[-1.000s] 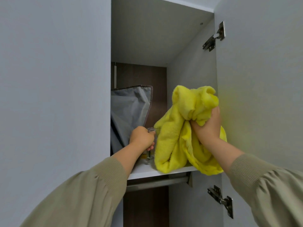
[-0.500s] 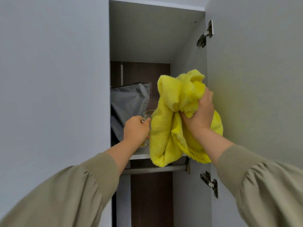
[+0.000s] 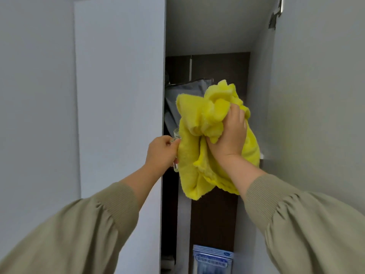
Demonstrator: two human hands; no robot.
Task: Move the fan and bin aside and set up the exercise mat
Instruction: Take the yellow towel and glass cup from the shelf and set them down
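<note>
I face an open tall cupboard. My right hand [image 3: 229, 133] grips a bunched yellow towel [image 3: 199, 155] in front of the upper shelf. My left hand [image 3: 162, 151] is closed around a small clear glass object [image 3: 176, 135], mostly hidden between my fingers and the towel. No fan, bin or exercise mat is in view.
A grey fabric bag [image 3: 187, 91] stands behind the towel on the upper shelf. The open white cupboard door [image 3: 118, 95] is at the left, the other door [image 3: 316, 95] at the right. A blue-and-white packet [image 3: 212, 260] sits low inside the cupboard.
Both hands have drawn back out of the shelf, carrying the towel and the glass object off it. My view has shifted left and down, so the lower cupboard shows.
</note>
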